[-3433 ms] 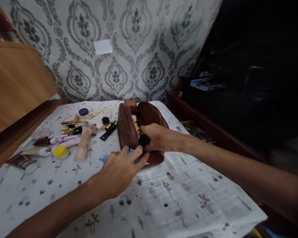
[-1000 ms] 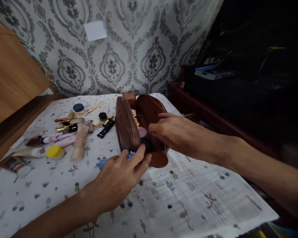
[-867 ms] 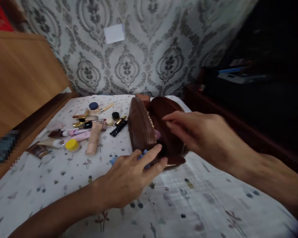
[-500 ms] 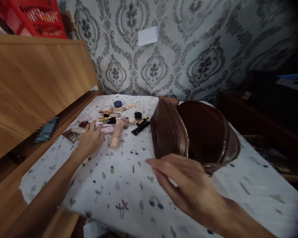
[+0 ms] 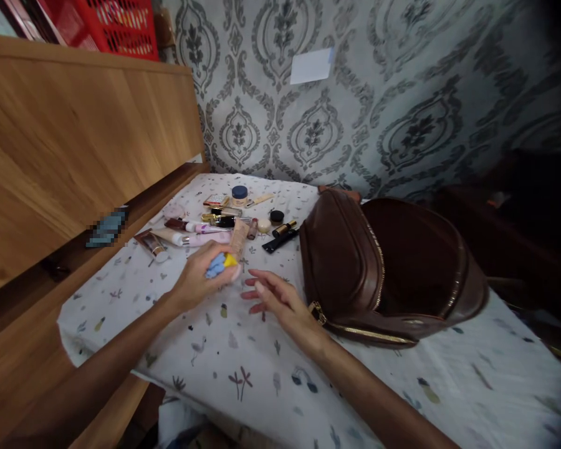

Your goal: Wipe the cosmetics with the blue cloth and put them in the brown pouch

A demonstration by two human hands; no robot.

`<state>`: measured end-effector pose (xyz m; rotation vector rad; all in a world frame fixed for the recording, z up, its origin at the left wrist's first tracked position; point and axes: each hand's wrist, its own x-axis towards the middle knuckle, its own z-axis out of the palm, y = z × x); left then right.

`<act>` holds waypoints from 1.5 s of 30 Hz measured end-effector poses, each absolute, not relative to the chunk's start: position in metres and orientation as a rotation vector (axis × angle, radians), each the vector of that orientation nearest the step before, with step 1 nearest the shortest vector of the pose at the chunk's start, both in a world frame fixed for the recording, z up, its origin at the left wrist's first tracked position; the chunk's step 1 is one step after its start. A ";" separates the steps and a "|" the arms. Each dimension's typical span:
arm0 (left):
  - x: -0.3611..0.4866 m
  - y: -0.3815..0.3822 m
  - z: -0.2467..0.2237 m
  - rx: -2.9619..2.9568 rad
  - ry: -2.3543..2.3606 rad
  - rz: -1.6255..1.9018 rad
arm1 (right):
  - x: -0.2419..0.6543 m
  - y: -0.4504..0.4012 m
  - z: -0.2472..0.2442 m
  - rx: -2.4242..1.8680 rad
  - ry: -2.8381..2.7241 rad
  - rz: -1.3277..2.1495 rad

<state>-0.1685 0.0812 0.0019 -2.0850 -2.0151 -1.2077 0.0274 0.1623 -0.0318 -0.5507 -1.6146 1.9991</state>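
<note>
Wooden panelling (image 5: 88, 131) fills the upper left of the frame, a red basket (image 5: 127, 31) at its top. Left of centre, a brown tube (image 5: 152, 245) lies on the patterned cloth (image 5: 257, 349), more tubes crowded just right of it. Near the centre, the left hand (image 5: 197, 274) has thumb and fingers clamped on a blue bundle (image 5: 215, 266) and a yellow lid (image 5: 229, 260); what sits under the lid is hidden. A beige tube (image 5: 239, 237) lies just behind, and a blue-lidded jar (image 5: 239, 194) stands farther up. Below centre, the right hand (image 5: 283, 304) is near the left but not touching it, fingers apart. Above it lies a black tube (image 5: 280, 241). A brown bag (image 5: 339, 255) takes up the right of the frame, its gold zip (image 5: 374, 334) undone, its inside too dark to make out
</note>
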 end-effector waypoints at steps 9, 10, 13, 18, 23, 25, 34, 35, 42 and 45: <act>-0.116 0.109 -0.002 -2.439 -1.468 -1.081 | 0.041 0.167 -0.039 -0.533 -1.152 2.149; -0.114 0.111 -0.003 -2.422 -1.505 -1.056 | 0.043 0.168 -0.040 -0.540 -1.216 2.078; -0.109 0.117 -0.005 -2.363 -1.688 -1.059 | 0.046 0.170 -0.046 -0.572 -1.461 1.785; -0.105 0.125 -0.005 -2.429 -2.026 -1.285 | 0.051 0.171 -0.053 -0.609 -1.833 1.209; -0.114 0.127 -0.009 -2.420 -2.316 -1.668 | 0.052 0.168 -0.060 -0.599 -1.846 1.201; -0.117 0.126 -0.013 -2.376 -2.343 -1.770 | 0.049 0.167 -0.064 -0.605 -1.801 1.281; -0.120 0.121 -0.027 -2.216 -2.373 -1.947 | 0.045 0.164 -0.051 -0.719 -1.410 1.916; -0.121 0.121 -0.027 -2.228 -2.350 -1.948 | 0.045 0.164 -0.048 -0.726 -1.334 1.972; -0.120 0.116 -0.031 -2.409 -2.031 -1.589 | 0.044 0.163 -0.043 -0.693 -1.020 2.131; -0.123 0.117 -0.030 -2.455 -1.869 -1.358 | 0.045 0.163 -0.044 -0.674 -1.013 2.137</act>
